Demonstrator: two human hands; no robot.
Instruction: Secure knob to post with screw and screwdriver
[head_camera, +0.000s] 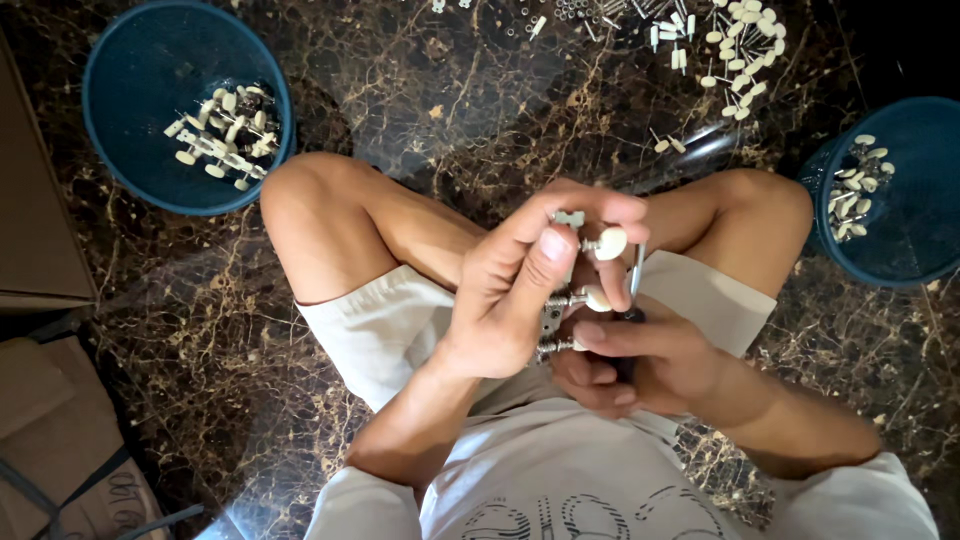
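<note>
Sitting cross-legged on a dark marble floor, a person works over their lap with both hands. The left hand is closed in a pinching grip around a small metal strip that carries three pegs with cream knobs, thumb pressed along its front and fingers curled round the far end. The top knob sticks out to the right just past the thumb tip, the middle knob sits below it, and the lowest peg shows at the heel of that hand. The right hand, nearer the body and to the right, has its fingers folded shut around the handle of a slim screwdriver, whose shaft rises between the two hands, just beside the middle knob; whether the tip touches the strip cannot be told.

At far left a blue basket holds a small heap of finished peg strips. At the right edge a second blue basket holds loose cream knobs. More loose pegs and small metal parts lie scattered on the floor at far right. Brown cardboard boxes stand along the left edge.
</note>
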